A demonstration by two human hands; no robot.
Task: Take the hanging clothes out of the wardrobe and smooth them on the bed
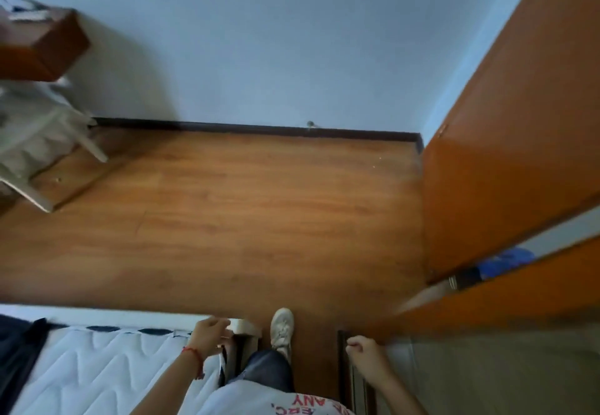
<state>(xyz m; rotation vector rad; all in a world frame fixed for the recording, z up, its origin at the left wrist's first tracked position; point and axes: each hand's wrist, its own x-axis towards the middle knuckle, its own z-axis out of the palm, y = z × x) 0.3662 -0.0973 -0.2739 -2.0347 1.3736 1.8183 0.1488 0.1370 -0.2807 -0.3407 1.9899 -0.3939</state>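
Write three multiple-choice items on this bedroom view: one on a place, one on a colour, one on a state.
1. Where is the left hand?
A. at the mattress corner
B. on the wardrobe door
C. on the floor

2. What colour is the wrist cord on the left arm?
A. blue
B. red
C. green

3. How is the right hand?
A. gripping a hanger
B. flat, fingers spread
C. loosely curled, holding nothing

Key: 1 A, it sits at the bed's near corner. 2 B, the cord shows red. 3 C, fingers are curled with nothing in them.
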